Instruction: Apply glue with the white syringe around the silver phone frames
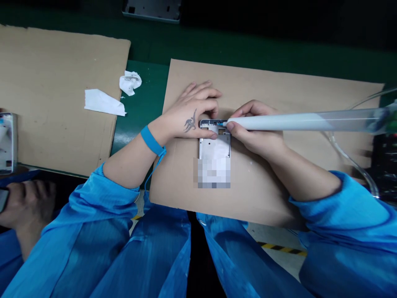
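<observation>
A silver phone frame (214,151) lies flat on a cardboard sheet in front of me, its lower part blurred by pixels. My left hand (194,111) holds the frame at its top left corner, thumb across the upper face and the fingers curled beyond the top edge. In my right hand (259,130) is a long white glue syringe (279,121), pinched near its tip. The syringe lies almost level, and its blue nozzle (221,123) is at the frame's top edge. Whether the nozzle touches the frame, I cannot tell.
Clear tubing (339,151) loops at the right over the cardboard (186,178). Crumpled white tissue (130,82) and a white paper piece (104,102) lie to the left. Another frame (151,10) sits at the back. A co-worker's hand (29,203) shows at lower left.
</observation>
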Available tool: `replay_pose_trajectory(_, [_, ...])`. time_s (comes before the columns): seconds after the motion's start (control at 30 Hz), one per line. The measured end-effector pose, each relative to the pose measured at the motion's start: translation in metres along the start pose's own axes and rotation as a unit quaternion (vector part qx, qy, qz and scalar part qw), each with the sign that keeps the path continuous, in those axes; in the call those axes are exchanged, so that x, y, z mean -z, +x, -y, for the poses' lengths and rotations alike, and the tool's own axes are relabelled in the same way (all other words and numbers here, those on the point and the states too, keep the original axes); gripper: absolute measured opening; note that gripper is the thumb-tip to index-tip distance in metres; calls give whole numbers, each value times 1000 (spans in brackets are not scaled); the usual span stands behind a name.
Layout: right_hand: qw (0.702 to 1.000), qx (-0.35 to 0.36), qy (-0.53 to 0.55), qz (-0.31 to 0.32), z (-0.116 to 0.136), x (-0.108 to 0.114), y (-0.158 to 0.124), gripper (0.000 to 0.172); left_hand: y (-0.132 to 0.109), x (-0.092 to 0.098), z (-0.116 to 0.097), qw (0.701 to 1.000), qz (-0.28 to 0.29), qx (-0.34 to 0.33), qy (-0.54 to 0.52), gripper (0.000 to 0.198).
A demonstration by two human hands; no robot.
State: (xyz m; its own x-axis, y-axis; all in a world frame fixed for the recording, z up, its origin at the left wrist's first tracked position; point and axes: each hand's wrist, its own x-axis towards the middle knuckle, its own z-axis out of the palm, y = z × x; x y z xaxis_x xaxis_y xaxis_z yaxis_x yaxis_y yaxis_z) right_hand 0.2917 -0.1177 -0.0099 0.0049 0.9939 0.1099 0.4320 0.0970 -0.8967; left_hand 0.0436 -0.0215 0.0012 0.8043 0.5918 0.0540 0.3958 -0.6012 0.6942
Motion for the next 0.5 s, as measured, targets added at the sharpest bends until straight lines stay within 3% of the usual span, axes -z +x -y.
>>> replay_pose_trajectory(0.5, [1000, 11, -10, -23, 0, -2, 0, 41, -2, 2, -4, 1000, -5, 0, -9, 46])
